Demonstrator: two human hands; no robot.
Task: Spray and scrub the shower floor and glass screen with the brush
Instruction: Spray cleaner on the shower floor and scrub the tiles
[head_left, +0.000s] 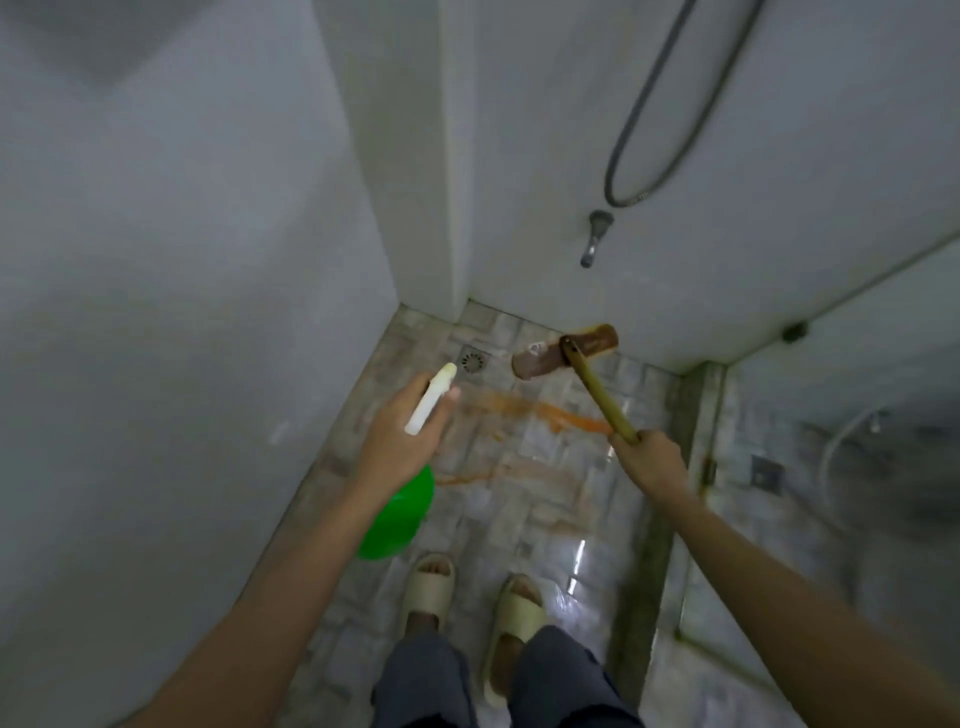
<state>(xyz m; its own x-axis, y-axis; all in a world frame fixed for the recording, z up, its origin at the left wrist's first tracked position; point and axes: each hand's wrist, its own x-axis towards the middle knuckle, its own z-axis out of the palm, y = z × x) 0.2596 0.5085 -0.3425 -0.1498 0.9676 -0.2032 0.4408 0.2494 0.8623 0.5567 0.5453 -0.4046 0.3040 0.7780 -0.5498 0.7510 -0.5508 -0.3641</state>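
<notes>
Scrubbing seemed the step in hand: the right hand (649, 460) clamped the brush (566, 353) handle, head on the shower floor (524, 519) at centre frame near the drain (474, 361); the left hand (402, 441) gripped the spray bottle (402, 512). Next likely called for dragging it over the orange streaks (566, 415)

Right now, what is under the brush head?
The brush head rests on the tiled floor by the back wall, hiding the tiles beneath it. The drain lies uncovered to its left; orange streaks cross the bare tiles.
</notes>
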